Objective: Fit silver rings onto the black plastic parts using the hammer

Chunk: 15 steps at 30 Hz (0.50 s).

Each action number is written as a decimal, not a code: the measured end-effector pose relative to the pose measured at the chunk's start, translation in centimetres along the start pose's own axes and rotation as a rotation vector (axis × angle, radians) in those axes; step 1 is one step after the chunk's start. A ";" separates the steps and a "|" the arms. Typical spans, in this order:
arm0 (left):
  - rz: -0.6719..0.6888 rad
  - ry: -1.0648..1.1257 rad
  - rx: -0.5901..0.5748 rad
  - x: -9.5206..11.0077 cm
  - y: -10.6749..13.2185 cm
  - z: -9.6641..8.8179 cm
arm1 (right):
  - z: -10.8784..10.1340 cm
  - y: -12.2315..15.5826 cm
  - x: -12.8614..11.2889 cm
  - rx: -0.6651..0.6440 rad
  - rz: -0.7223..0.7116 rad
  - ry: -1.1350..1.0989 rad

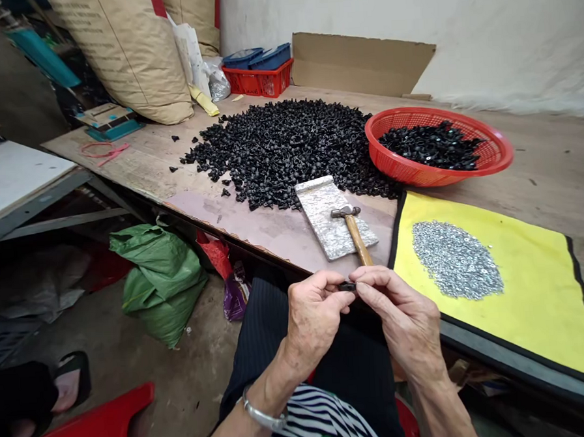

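Note:
Between my two hands, just off the table's front edge, is a small black plastic part [347, 286]. My left hand [316, 315] pinches its left end, and my right hand [399, 311] closes on its right end; the fingertips cover most of it. Just beyond them a hammer [356, 236] with a wooden handle rests with its head on a scuffed metal plate [321, 223]. Behind that spreads a big heap of similar black parts [288, 147]. To the right, a pile of small silver washers [455, 259] lies on a yellow cloth [535, 284] with black edging.
A red plastic basket [501, 155] holding black parts stands at the right back. Large paper sacks [121, 51], a red crate [260, 82] and a cardboard sheet [357, 62] line the wall. A green sack [160, 277] sits on the floor; another person's foot [66, 387] shows at left.

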<state>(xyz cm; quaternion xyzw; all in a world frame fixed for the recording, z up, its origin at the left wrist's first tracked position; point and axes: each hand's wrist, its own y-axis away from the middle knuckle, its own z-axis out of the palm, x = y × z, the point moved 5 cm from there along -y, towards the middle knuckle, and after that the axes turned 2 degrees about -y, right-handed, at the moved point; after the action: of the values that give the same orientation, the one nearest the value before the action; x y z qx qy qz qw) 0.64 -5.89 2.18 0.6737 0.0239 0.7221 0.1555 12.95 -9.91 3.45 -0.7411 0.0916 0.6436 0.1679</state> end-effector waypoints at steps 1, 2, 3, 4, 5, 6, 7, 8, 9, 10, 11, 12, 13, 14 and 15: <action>-0.006 0.004 0.008 -0.1 0.0 0.0 | -0.1 0.1 0.3 0.011 0.010 -0.023; -0.008 0.008 0.017 -0.2 0.0 -0.1 | -0.2 0.2 0.5 0.020 0.018 -0.057; -0.008 0.011 0.025 -0.2 0.0 -0.1 | -0.3 0.2 0.7 0.025 0.024 -0.098; -0.004 0.012 0.033 -0.3 0.0 -0.2 | -0.4 0.3 0.9 0.025 0.026 -0.136; 0.005 0.009 0.037 -0.3 -0.1 -0.3 | -0.4 0.3 0.9 0.018 0.024 -0.158; 0.018 0.001 0.039 -0.4 -0.1 -0.4 | -0.3 0.2 0.9 0.007 0.018 -0.157; 0.035 -0.012 0.039 -0.4 -0.2 -0.5 | -0.3 0.2 0.9 -0.005 0.010 -0.133; 0.057 -0.027 0.036 -0.5 -0.2 -0.6 | -0.2 0.1 0.9 -0.015 0.004 -0.099; 0.078 -0.040 0.031 -0.6 -0.2 -0.6 | -0.1 0.1 0.9 -0.022 -0.001 -0.064; 0.098 -0.048 0.026 -0.7 -0.2 -0.7 | 0.0 0.0 0.9 -0.025 -0.003 -0.037; 0.113 -0.049 0.018 -0.8 -0.2 -0.8 | 0.0 0.0 1.1 -0.021 -0.002 -0.025; 0.123 -0.044 0.012 -0.9 -0.1 -0.8 | 0.1 0.0 1.2 -0.014 0.000 -0.028; 0.129 -0.035 0.005 -0.9 -0.1 -0.8 | 0.1 0.0 1.4 -0.008 0.003 -0.041; 0.133 -0.026 0.004 -1.0 -0.1 -0.9 | 0.1 0.0 1.6 -0.001 0.007 -0.061; 0.133 -0.020 0.008 -1.0 0.0 -0.9 | 0.2 0.1 1.8 0.004 0.012 -0.088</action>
<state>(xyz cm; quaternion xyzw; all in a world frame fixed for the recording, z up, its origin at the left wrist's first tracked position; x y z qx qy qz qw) -0.21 -5.94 1.12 0.6815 -0.0198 0.7240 0.1046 13.04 -9.78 1.67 -0.7111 0.0898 0.6765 0.1694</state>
